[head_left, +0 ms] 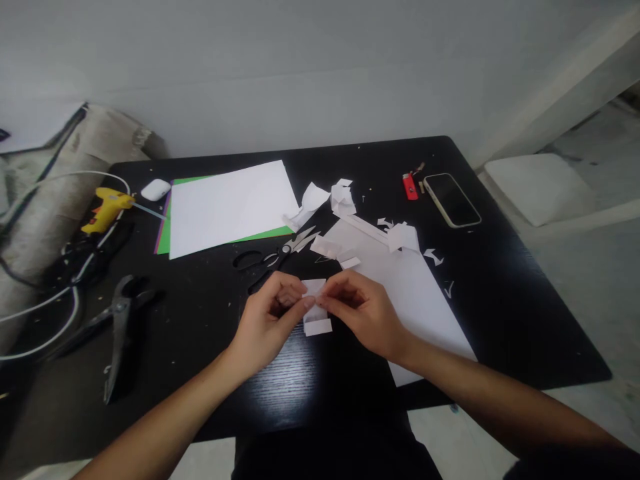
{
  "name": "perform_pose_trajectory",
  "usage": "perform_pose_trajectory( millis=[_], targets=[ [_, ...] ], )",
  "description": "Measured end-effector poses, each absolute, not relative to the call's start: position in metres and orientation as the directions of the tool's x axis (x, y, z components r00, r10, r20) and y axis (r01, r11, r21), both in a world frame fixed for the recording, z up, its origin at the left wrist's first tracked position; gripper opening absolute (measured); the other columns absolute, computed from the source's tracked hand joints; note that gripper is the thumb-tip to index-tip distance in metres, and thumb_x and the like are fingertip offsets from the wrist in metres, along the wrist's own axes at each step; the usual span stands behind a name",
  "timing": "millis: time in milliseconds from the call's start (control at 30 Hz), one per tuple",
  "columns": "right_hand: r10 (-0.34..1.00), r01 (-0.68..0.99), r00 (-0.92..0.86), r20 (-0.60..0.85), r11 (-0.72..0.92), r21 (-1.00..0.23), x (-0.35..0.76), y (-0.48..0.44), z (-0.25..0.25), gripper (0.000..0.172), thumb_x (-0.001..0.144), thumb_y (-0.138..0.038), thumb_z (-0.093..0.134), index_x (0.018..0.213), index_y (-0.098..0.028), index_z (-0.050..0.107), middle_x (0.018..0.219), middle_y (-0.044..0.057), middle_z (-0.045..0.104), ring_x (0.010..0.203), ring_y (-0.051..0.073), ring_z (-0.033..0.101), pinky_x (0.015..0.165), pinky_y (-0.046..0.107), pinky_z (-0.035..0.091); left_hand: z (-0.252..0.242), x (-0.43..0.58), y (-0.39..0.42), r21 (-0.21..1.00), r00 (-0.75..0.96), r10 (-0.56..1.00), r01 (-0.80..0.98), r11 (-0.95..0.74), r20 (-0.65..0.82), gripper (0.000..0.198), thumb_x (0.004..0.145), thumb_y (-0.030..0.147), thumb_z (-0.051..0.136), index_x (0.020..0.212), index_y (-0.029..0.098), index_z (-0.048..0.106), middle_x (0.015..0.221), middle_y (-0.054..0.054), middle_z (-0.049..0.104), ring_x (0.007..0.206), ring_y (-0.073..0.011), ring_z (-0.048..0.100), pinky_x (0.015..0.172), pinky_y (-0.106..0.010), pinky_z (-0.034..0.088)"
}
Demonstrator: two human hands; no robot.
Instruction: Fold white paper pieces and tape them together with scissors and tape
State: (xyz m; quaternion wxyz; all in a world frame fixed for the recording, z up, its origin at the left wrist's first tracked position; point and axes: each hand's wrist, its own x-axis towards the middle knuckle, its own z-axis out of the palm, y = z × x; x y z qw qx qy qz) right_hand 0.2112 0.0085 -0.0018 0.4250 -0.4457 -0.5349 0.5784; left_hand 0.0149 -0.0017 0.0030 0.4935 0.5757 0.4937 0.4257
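Note:
Both hands meet over the middle of the black table (210, 320). My left hand (267, 317) and my right hand (363, 312) pinch a small folded piece of white paper (316, 312) between fingertips, just above the tabletop. A large white sheet (415, 293) lies under and beyond my right hand. Black-handled scissors (273, 257) lie shut just behind my hands, with small white paper scraps (330, 248) beside the blades.
A stack of white, green and purple paper (227, 207) lies at the back left. Crumpled cut-offs (343, 197) sit behind the scissors. A red lighter (410, 187) and a phone (451, 199) lie at the back right. Pliers (120, 320), a yellow glue gun (106, 207), cables and a white earbud case (156, 189) are on the left.

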Motion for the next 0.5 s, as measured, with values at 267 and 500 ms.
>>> perform_pose_trajectory(
  millis=[267,500],
  targets=[
    [0.985,-0.027,-0.147,-0.089,-0.094,-0.995,0.213,0.013,-0.004,0.020,0.086,-0.029,0.079,0.106,-0.026,0.074,0.079,-0.002,0.067,0.072,0.015,0.066,0.067,0.028,0.056,0.003,0.009,-0.002,0.980,0.388,0.921,0.193,-0.043,-0.036,0.029,0.093,0.027,0.073,0.119,0.024,0.059,0.092,-0.002,0.069,0.081,-0.0171,0.065,0.073,-0.029,0.053],
    [0.967,-0.137,-0.211,-0.142,-0.173,-0.975,0.212,0.013,-0.004,0.039,0.086,-0.024,0.075,0.123,-0.028,0.066,0.091,0.000,0.070,0.080,0.017,0.068,0.074,0.032,0.060,-0.004,0.011,0.000,0.988,0.241,0.969,0.155,0.016,-0.054,0.014,0.097,0.030,0.068,0.105,0.022,0.060,0.078,0.002,0.061,0.069,-0.0135,0.061,0.066,-0.026,0.051]
  ],
)
